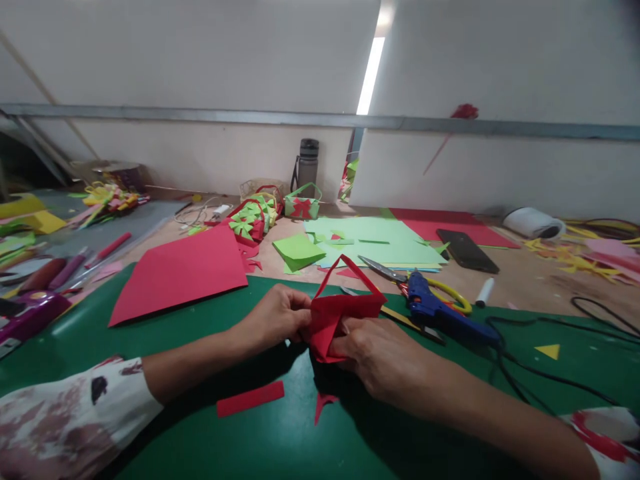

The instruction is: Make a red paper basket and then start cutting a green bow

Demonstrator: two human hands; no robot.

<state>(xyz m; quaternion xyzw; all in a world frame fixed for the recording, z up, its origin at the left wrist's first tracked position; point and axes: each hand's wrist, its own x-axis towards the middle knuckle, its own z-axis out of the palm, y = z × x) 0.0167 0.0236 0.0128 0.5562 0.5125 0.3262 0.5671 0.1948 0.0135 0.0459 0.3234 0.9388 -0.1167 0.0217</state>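
A small red paper basket with a thin strip handle is held up over the green mat. My left hand pinches its left side between thumb and fingers. Against its front and right side, my right hand closes round the paper, with some fingertips hidden by it. Below on the mat lie a flat red paper strip and a small red scrap. Just right of the basket are a blue glue gun and scissors with yellow handles.
A large red sheet lies to the left. Behind are pale green sheets, finished paper baskets, a bottle and a phone. A black cable crosses the right side. A purple tool lies far left.
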